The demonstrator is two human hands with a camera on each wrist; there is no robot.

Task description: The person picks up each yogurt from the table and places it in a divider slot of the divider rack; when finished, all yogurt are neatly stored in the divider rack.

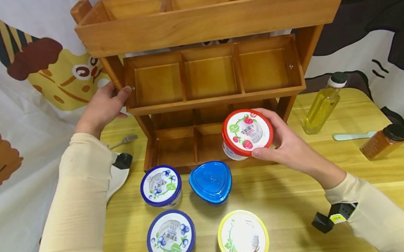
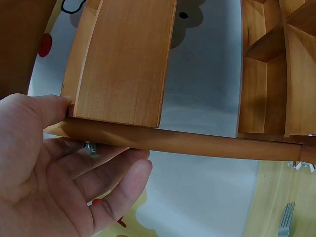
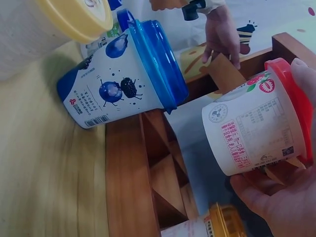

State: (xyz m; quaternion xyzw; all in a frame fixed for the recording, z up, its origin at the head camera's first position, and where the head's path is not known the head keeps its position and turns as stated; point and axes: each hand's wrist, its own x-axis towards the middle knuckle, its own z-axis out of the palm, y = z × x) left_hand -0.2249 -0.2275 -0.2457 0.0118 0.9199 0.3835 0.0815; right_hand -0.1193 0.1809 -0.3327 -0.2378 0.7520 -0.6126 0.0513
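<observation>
My left hand [image 1: 105, 104] grips the left upright of a wooden three-tier rack [image 1: 209, 23] beside its middle tier. In the left wrist view the thumb lies on one side of the post and the fingers on the other. My right hand [image 1: 285, 141] holds a red-lidded tub [image 1: 248, 132] with strawberries on its lid, in front of the bottom tier. The right wrist view shows the tub's white printed side, with the thumb at the lid and fingers around the body. Near it on the table stands a cup with a blue rounded-triangle lid [image 1: 211, 183].
Two blueberry tubs [image 1: 161, 186] and a yellow-lidded tub [image 1: 243, 239] stand in front. A fork [image 1: 125, 141] and white utensil [image 1: 116, 181] lie left; an oil bottle [image 1: 322, 109], pale-handled utensil [image 1: 352, 136] and brown jar [image 1: 381, 144] lie right. An amber-lidded container [image 3: 224, 222] sits by the rack.
</observation>
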